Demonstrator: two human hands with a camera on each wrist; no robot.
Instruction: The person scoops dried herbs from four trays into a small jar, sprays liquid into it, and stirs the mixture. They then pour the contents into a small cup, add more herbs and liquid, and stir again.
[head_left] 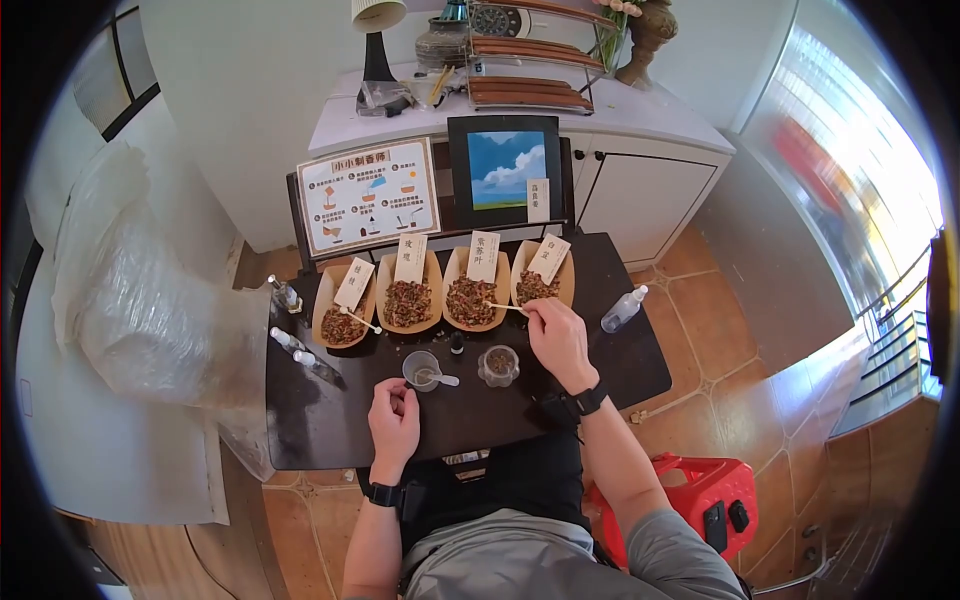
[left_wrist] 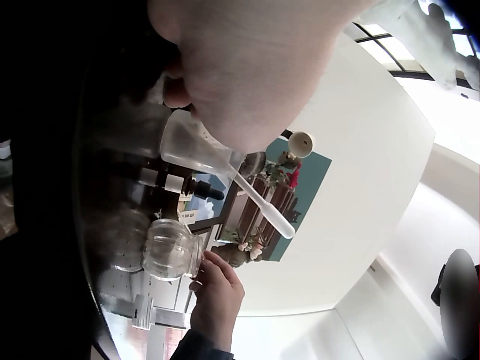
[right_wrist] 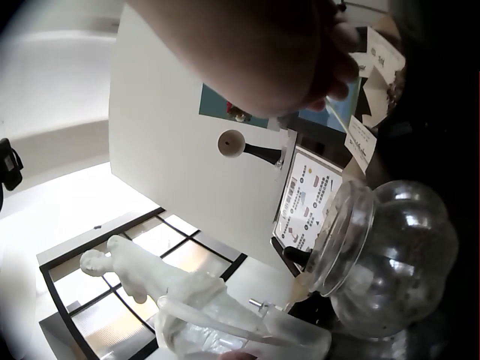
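Note:
My right hand (head_left: 560, 340) pinches a small, pale, thin-handled spoon (head_left: 508, 308), its tip at the dried reddish-brown petals in the third paper tray (head_left: 462, 262) from the left. My left hand (head_left: 394, 420) rests by the table's front, fingers loosely curled, close to a clear plastic cup (head_left: 413, 362). A plastic pipette (left_wrist: 262, 206) leans out of that cup. Between the hands stands a ribbed, open glass jar (head_left: 498, 366) with some dried bits inside; it looms large in the right wrist view. Behind the cup is a small black-capped bottle (head_left: 457, 343).
Other labelled trays of dried bits flank it, the leftmost with another pale spoon (head_left: 360, 319). Small bottles (head_left: 286, 338) lie at the left, and a spray bottle (head_left: 624, 310) stands at the right. Behind are an instruction sheet (head_left: 368, 195) and a picture (head_left: 505, 165). A red stool (head_left: 690, 500) stands at right.

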